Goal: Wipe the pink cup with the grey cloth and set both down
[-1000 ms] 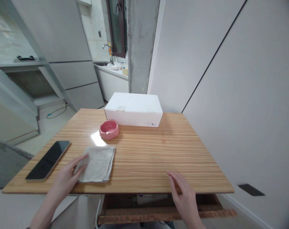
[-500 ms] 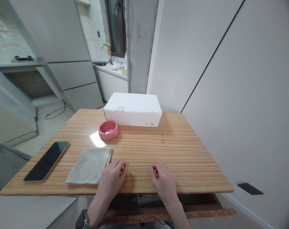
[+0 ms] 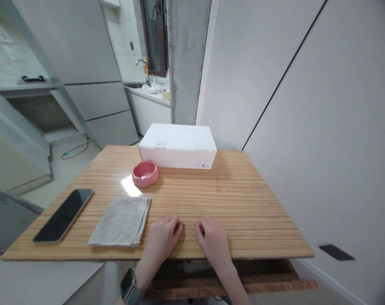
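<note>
My left hand [image 3: 164,235] rests near the table's front edge, curled into a loose fist with nothing visible in it. Beside it, a short gap away, my right hand [image 3: 213,237] is curled the same way, also with nothing to be seen in it. A folded grey cloth [image 3: 120,221] lies flat just left of my left hand, apart from it. Farther back stands a pink bowl [image 3: 145,174], in front of a closed white box [image 3: 178,146]. At the far left a dark-screened phone [image 3: 63,216] lies flat.
The wood-grain table [image 3: 243,212] has a drawer [image 3: 265,273] pulled out under its front edge, below my forearms. A white wall panel [image 3: 322,127] runs along the right. Behind are a concrete pillar [image 3: 187,63] and a sink tap [image 3: 144,70].
Both hands have come closer together: the left has moved right, and the right slightly left. Cloth, bowl, box and phone stay where they were.
</note>
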Available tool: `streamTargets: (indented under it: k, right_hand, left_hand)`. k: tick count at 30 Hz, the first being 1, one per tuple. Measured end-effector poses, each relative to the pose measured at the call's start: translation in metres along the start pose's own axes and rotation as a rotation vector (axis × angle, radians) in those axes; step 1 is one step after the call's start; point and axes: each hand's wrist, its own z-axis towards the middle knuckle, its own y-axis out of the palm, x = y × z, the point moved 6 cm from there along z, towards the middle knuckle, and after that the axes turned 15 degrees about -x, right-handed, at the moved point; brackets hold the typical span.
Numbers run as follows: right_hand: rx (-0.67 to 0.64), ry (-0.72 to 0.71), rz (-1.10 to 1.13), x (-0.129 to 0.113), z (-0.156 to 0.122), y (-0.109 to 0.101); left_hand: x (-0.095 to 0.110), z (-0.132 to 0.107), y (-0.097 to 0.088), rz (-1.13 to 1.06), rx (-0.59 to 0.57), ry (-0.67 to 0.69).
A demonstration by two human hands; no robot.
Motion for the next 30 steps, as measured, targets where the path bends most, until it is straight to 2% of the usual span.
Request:
streamTargets:
  k: [18,30]
  right_hand:
    - [-0.02,-0.002,0.035,0.0019,-0.0001,0.0031]
    - [-0.062,0.037,0.068,0.0044,-0.0019,0.0079]
  left_hand:
    - [0.0002,-0.0005,0.0006,-0.004,0.015,-0.005]
    - [-0.0002,0.0002,0.0016,0.006,-0.027,-0.027]
